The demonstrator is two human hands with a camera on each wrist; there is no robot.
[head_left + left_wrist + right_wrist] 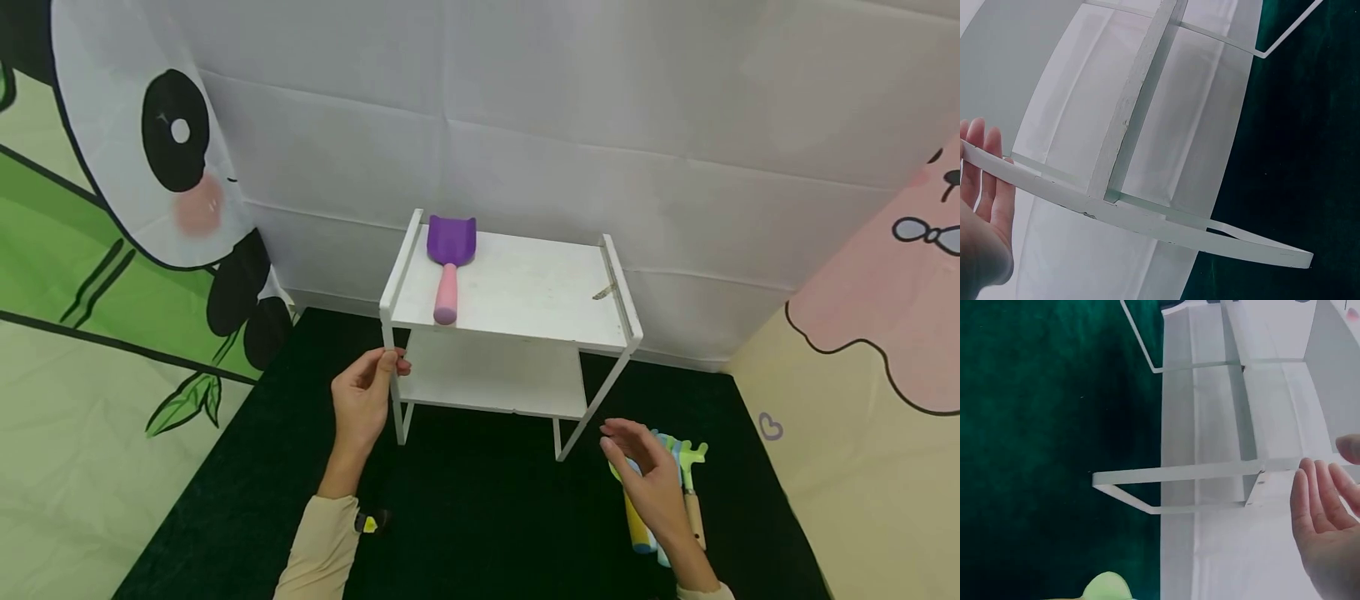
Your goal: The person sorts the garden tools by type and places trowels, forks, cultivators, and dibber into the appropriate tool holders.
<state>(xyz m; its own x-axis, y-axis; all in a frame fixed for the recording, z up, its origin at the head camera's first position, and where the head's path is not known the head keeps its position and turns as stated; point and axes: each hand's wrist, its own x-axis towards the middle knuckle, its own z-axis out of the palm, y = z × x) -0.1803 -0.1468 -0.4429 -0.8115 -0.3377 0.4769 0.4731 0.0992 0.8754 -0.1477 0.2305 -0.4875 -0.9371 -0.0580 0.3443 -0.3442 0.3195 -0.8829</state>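
Observation:
A white two-tier shelf [525,283] stands against the back wall. My left hand [365,400] holds its front left leg, thumb and fingers around the bar; in the left wrist view the fingers [1002,200] pass behind the white leg [1054,190]. On the top tier lies a toy shovel [450,250] with a purple scoop and pink handle. My right hand [648,475] is held to the right of the shelf's front right leg, fingers loosely bent, nothing in it. In the right wrist view that hand [1329,519] shows spread thumb and fingers near the white leg [1210,470].
Several toy garden tools, among them a green rake [688,458] with a wooden handle, lie on the dark green floor cloth [480,517], partly hidden under my right hand. A panda-printed cloth [135,250] hangs at left, a pink and yellow printed one [862,333] at right.

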